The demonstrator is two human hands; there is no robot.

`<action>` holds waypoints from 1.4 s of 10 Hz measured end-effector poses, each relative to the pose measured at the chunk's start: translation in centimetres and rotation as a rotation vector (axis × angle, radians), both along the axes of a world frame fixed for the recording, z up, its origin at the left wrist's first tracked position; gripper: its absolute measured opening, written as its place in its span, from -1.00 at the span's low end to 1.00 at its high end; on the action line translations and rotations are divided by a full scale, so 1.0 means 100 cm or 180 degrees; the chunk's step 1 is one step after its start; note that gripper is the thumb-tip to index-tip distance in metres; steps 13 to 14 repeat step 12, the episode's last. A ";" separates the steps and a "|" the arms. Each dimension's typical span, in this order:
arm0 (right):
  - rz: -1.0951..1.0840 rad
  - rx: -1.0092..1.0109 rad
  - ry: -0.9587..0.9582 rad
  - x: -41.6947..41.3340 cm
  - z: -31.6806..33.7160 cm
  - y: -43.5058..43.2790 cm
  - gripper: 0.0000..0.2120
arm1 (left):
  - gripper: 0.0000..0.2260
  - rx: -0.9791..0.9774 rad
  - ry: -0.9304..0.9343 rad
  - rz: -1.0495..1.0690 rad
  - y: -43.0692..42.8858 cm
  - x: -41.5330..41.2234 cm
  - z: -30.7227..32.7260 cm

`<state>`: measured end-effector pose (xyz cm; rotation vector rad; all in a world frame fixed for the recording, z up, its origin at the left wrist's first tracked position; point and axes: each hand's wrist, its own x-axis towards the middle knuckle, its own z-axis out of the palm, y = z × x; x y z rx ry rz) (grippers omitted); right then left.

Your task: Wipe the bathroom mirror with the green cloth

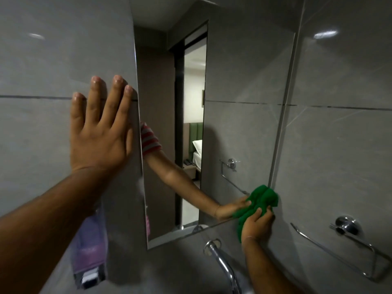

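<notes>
My right hand (255, 224) gripped the bunched green cloth (257, 203), pressing it on the mirror (233, 124) at its lower right corner. My left hand (99, 132) lay flat, fingers spread, on the grey wall tile (42, 66) beside the mirror's left edge.

The grey tiled wall (53, 60) carried the frameless mirror (233, 128), a chrome towel holder (347, 234) at lower right, a curved chrome tap (224, 264) below the mirror, and a soap dispenser (90, 247) with purple liquid at lower left.
</notes>
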<state>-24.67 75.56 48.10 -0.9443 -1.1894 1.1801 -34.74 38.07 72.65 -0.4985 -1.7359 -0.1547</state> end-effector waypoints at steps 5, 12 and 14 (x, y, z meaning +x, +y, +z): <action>0.2639 -0.0353 -0.1299 0.216 -0.154 -0.345 -0.68 | -0.44 0.0370 -0.1054 -0.0453 -0.125 0.161 -0.159; 0.4092 0.0236 -0.5185 0.246 -0.439 -0.576 -0.19 | -0.28 -0.0175 -0.5744 0.1237 -0.364 0.392 -0.679; 0.4092 0.0236 -0.5185 0.246 -0.439 -0.576 -0.19 | -0.28 -0.0175 -0.5744 0.1237 -0.364 0.392 -0.679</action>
